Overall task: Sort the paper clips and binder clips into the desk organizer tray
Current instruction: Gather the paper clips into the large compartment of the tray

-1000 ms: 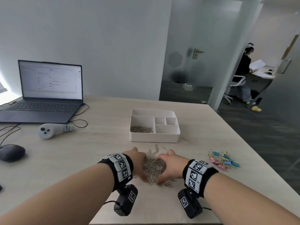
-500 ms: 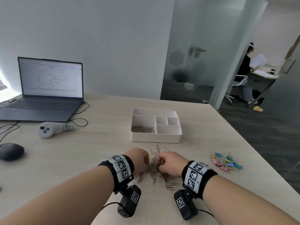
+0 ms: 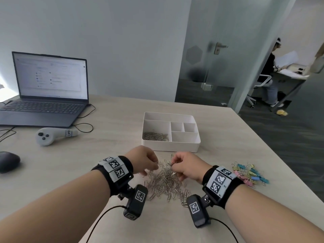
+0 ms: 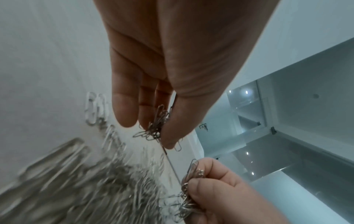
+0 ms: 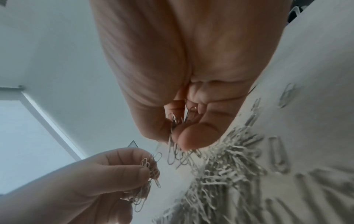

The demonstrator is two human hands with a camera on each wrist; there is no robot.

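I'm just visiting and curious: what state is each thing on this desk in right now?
left hand: pinching a bunch of paper clips
right hand: pinching another bunch
paper clip pile: loose on the table
organizer tray: paper clips in one compartment only
binder clips: heaped on the table, unsorted
laptop: open, screen on
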